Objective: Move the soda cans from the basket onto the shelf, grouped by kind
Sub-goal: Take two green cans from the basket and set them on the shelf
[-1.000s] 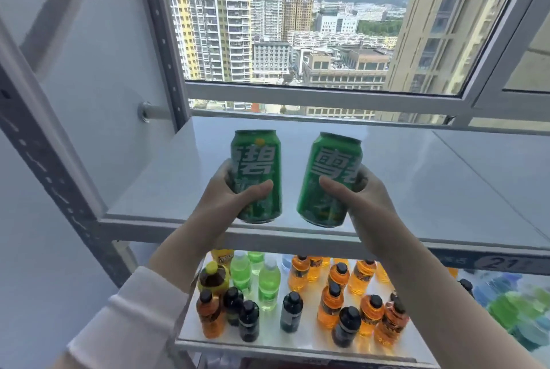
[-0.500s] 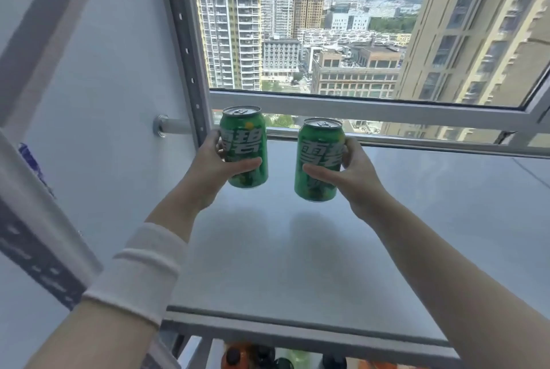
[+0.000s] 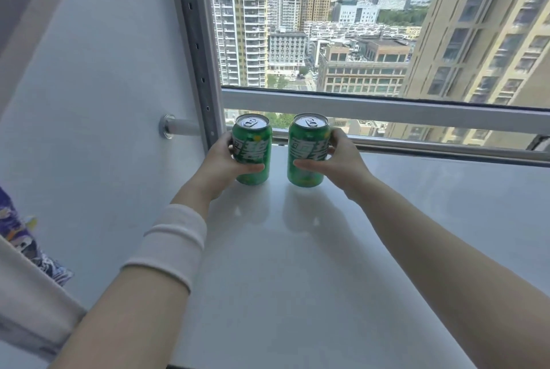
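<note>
- Cans: two green Sprite soda cans, both upright with silver tops and pull tabs closed. The left Sprite can [image 3: 252, 150] stands at 9 o'clock of the right Sprite can [image 3: 308, 150], near it but with a clear gap between them.
- Writing: white Chinese brand characters slant across each can. "碧" reads plainly on the left one and "雪" on the right one, and the neighbouring characters are cut off by the fingers.
- Shelf: one white shelf [image 3: 297, 264] board. Both cans are at its far 11 o'clock corner, with their bases down at the surface. Whether they rest their full weight on it cannot be told.
- Hands: two. The left hand [image 3: 221, 167] is wrapped round the left can from its 9 o'clock side, thumb across the front. The right hand [image 3: 342, 160] is wrapped round the right can from its 3 o'clock side, thumb likewise across the front.
- Wristband: one white wristband [image 3: 171, 242] on the left forearm, toward 7 o'clock of the cans.
- Upright: one grey perforated shelf post [image 3: 195, 50] at 11 o'clock of the left can, with a short metal rod [image 3: 178, 126] meeting the wall beside it.
- Window: one window rail [image 3: 387, 108] runs across behind the cans at 12 o'clock, with high-rise blocks beyond it.
</note>
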`<state>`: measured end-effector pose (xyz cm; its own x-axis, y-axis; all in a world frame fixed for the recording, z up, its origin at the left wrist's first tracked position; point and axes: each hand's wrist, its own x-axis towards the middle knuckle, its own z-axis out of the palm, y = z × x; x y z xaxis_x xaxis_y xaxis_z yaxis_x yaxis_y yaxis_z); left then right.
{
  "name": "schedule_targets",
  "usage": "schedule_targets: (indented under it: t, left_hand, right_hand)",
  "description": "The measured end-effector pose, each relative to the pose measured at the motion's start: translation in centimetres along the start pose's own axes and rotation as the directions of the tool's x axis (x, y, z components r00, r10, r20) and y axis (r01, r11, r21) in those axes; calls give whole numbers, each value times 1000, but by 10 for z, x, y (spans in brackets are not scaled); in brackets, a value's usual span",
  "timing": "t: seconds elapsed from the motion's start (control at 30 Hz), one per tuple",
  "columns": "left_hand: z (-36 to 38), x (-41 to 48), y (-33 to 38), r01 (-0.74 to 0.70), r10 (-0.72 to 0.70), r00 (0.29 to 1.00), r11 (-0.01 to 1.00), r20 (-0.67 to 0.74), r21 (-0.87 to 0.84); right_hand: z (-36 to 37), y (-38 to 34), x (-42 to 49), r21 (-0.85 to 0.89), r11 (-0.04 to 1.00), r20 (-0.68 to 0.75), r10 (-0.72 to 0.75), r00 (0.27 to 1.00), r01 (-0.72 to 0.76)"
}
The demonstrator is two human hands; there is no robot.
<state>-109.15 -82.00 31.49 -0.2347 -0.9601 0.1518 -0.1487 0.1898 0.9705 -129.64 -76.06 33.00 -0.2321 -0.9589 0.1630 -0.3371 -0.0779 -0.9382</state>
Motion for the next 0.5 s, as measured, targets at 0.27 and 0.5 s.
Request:
schedule_targets:
  t: [0.27,0.5]
  left_hand:
    - [0,-18,-2,-2,2,1000,1000,30,-3]
    - [1,-39,1,-2,-1,997,999,80,34]
  right_hand:
    - [4,8,-15,57,998,48,15,999,-18]
    - [0,10,-40,82,997,65,-9,998,4]
